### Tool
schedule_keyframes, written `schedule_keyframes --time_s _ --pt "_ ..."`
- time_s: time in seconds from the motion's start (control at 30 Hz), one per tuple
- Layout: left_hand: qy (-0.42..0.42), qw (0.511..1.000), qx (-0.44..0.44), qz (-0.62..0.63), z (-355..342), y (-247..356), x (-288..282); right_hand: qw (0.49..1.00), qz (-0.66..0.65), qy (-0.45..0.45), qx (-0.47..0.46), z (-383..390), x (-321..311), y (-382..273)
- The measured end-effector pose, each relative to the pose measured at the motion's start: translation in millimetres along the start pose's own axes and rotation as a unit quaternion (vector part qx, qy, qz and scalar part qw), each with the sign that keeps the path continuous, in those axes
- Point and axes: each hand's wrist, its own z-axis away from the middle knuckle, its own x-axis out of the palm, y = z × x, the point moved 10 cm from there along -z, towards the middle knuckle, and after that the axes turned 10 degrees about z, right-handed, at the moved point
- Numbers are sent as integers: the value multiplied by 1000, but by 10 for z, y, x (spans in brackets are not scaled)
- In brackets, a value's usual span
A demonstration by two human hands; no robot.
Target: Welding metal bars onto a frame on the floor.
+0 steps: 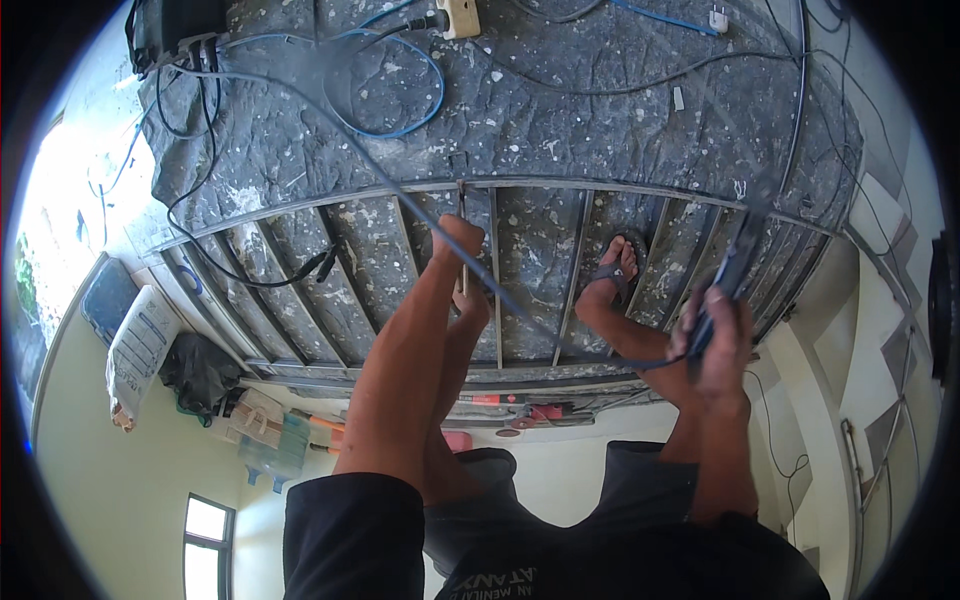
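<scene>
A metal frame of long rails and cross bars lies flat on the rough grey floor, and the person squats at its near side. The two hands are apart. The left hand is wrapped around a thin rod that meets the far rail of the frame, near its middle. The right hand is closed around a dark tool over the right part of the frame. It looks like a welding electrode holder, but its tip is too blurry to make out.

A grey cable goes from the black box, past the frame's far left corner, over the frame to the right hand. It crosses in front of the left hand. A black clamp on another cable lies over the frame's left bars.

To do this well, I think the left hand should keep the rod steady and straight against the far rail. The right hand should hold the tool firmly but gently. The grey cable would be better away from the left hand, so it cannot tug. The sandalled right foot is between the frame's bars, with bare toes, so hot sparks could hurt it.
</scene>
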Motion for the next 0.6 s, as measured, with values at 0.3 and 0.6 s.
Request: schedule_keyframes --time_s 0.3,0.6 --pt "69 981 -170 66 5 -383 -39 998 42 35 -43 205 144 877" --pt "-47 980 -26 -194 -211 -226 234 988 95 40 -117 -255 23 587"
